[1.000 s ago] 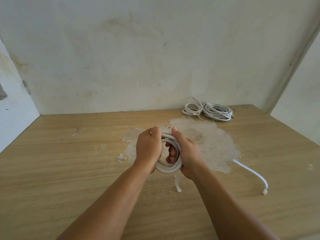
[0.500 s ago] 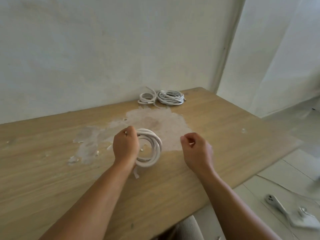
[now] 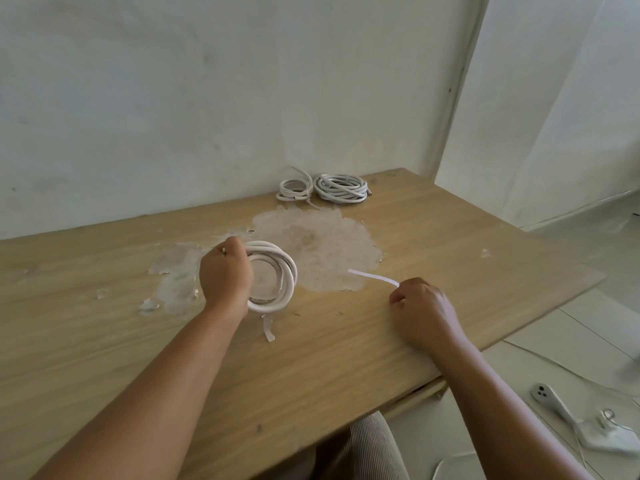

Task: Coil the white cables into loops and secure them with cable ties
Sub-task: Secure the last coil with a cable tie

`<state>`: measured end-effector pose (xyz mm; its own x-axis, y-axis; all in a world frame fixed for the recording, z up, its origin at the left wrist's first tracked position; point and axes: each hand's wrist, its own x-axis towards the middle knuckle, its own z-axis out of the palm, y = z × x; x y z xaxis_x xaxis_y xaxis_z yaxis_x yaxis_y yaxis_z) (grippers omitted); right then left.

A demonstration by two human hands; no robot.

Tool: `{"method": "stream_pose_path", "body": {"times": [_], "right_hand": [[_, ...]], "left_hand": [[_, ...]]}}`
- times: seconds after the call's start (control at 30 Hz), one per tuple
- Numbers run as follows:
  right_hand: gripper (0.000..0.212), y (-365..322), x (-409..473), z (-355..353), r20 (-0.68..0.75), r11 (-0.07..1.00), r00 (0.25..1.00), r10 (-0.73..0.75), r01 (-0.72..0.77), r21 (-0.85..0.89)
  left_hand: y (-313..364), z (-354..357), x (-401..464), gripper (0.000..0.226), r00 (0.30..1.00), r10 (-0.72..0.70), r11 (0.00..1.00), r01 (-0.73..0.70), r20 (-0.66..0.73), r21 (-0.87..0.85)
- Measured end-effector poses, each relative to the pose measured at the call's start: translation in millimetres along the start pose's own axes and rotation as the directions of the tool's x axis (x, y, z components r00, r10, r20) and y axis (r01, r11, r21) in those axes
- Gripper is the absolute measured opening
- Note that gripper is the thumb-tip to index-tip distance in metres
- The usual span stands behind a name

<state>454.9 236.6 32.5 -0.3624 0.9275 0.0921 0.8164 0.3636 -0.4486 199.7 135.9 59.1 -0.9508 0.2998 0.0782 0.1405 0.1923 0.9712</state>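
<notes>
From the head view, the left hand (image 3: 225,275) closes its grip around the left side of a coil of thick white round cable (image 3: 277,277), holding the loops together and standing on edge over the light wooden table (image 3: 104,341). A short flat white strip (image 3: 268,329) hangs below the coil toward the table; whether it is a tie end or the cable's tail I cannot tell. The right hand (image 3: 420,311), well apart from the coil to the right, pinches one end of a thin white plastic cable tie (image 3: 372,277), whose free end points left over a pale worn patch (image 3: 322,247) in the table's surface. At the far edge by the wall, two finished white cable coils (image 3: 325,188) lie side by side, touching.

The coiling looks done for this cable; the step in hand is fetching the tie to secure it. The next move calls for bringing the tie's free end to the coil, threading it through the loop's centre, then feeding it into its head and pulling tight while the left hand keeps the turns from springing apart.
</notes>
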Motion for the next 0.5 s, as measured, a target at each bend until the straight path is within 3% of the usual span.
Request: {"method": "stream_pose_path", "body": {"times": [0.23,0.4,0.5], "right_hand": [[0.023,-24,4,17,0.022,0.976,0.976,-0.218,0.218,-0.009],[0.018,-59,-9,27,-0.093,0.852,0.89,-0.447,0.455,0.26],[0.015,-90,-23,27,-0.066,0.756,0.875,-0.48,0.451,0.474]], "left_hand": [[-8,-25,14,0.046,0.999,-0.019,1.0,0.019,-0.043,-0.002],[-12,-42,24,0.039,0.995,-0.028,0.999,0.026,-0.097,-0.022],[-14,-56,30,0.042,0.989,-0.034,0.999,0.033,-0.141,-0.014]]}}
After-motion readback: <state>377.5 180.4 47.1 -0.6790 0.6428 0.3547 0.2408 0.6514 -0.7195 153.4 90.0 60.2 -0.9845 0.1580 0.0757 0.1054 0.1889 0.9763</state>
